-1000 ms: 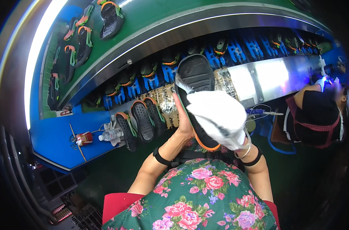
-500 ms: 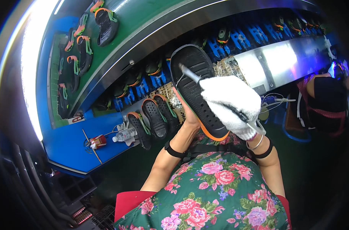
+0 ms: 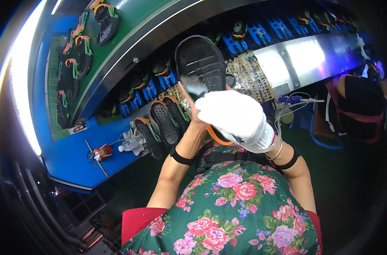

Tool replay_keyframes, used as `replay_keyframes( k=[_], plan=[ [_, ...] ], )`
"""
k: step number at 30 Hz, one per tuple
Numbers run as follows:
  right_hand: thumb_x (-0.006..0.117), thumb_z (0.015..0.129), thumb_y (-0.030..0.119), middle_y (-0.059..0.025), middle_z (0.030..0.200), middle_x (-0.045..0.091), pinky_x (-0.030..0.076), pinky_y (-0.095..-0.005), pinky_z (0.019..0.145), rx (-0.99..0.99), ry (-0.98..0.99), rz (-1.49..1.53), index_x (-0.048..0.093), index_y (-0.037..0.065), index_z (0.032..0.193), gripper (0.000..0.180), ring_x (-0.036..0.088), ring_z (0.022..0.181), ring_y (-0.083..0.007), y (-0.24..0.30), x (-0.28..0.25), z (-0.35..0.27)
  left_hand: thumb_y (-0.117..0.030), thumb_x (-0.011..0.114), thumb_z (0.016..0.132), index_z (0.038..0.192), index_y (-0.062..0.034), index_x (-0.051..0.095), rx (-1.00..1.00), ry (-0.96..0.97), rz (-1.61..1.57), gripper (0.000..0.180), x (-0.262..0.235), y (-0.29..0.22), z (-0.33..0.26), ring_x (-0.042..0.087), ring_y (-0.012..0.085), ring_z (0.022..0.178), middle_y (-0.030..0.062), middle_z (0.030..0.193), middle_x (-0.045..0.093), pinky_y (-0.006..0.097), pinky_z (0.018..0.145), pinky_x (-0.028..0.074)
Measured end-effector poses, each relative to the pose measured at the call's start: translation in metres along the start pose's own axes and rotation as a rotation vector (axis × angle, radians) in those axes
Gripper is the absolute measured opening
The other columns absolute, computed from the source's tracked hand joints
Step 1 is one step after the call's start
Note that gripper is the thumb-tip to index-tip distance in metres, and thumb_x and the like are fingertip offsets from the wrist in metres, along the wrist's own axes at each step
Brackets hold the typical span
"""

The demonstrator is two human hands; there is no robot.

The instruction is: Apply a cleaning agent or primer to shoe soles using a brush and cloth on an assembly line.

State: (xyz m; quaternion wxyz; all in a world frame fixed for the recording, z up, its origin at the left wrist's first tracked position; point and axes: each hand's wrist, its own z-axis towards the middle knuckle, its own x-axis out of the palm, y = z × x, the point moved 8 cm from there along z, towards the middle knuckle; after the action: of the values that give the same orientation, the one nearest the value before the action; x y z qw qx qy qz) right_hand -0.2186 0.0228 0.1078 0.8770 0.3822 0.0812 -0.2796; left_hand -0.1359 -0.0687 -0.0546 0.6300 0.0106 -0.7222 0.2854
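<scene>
A black clog with an orange heel edge is held up in front of my apron, its long flat face toward me. My bare left hand is wrapped round its left side, most fingers hidden behind it. My right hand, in a white knitted glove, grips a brush whose motion-blurred bristles lie over the clog's left side, about mid-length. A thin clear tube runs along my right wrist. The glove covers the clog's lower middle.
Several black clogs stand left of my left forearm. A blue table holds a plastic bottle and a small red box. Conveyor racks with blue holders run behind; more clogs lie on the green belt. A person sits at right.
The brush and my gloved right hand have moved left and a little down across the clog. The clog and my left hand have shifted slightly left in the view.
</scene>
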Motion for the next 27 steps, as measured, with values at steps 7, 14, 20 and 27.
replay_keyframes(
  k=[7,14,20,27],
  plan=[
    [0.074,0.084,0.005,-0.0082,0.113,0.076,0.059,-0.0369,0.088,0.063,-0.011,0.098,0.078,0.01,0.112,0.029,0.074,0.1,-0.0259,-0.016,-0.011,-0.008,-0.101,0.028,0.076,0.135,0.0002,0.053,0.115,-0.52,0.001,0.12,-0.001,-0.016,-0.01,0.068,0.0307,0.102,0.0205,0.116,0.066,0.046,0.091,0.056],
    [0.077,0.082,0.004,-0.0085,0.111,0.077,0.059,-0.0367,0.087,0.152,0.063,0.343,0.078,0.009,0.113,0.031,0.074,0.1,-0.0257,-0.012,-0.002,-0.016,-0.103,0.025,0.074,0.12,0.0035,0.058,0.057,-0.019,0.109,0.121,0.024,-0.021,0.006,0.068,0.0278,0.083,0.0185,0.096,0.067,0.04,0.075,0.058],
    [0.078,0.081,0.002,-0.01,0.107,0.078,0.058,-0.0391,0.085,0.195,0.032,0.219,0.079,0.008,0.106,0.026,0.074,0.098,-0.0275,-0.004,0.006,-0.024,-0.105,0.025,0.071,0.112,0.0039,0.061,0.016,0.022,0.014,0.122,0.042,-0.021,0.01,0.063,0.0315,0.085,0.019,0.094,0.066,0.044,0.08,0.053],
    [0.078,0.082,0.004,-0.008,0.109,0.077,0.059,-0.0372,0.085,0.177,0.023,0.236,0.078,0.009,0.112,0.03,0.074,0.1,-0.0268,-0.003,-0.002,-0.025,-0.082,0.06,0.084,0.114,0.004,0.055,0.12,0.119,0.148,0.091,0.058,-0.04,0.014,0.064,0.0279,0.084,0.0167,0.094,0.062,0.044,0.079,0.052]
  ],
)
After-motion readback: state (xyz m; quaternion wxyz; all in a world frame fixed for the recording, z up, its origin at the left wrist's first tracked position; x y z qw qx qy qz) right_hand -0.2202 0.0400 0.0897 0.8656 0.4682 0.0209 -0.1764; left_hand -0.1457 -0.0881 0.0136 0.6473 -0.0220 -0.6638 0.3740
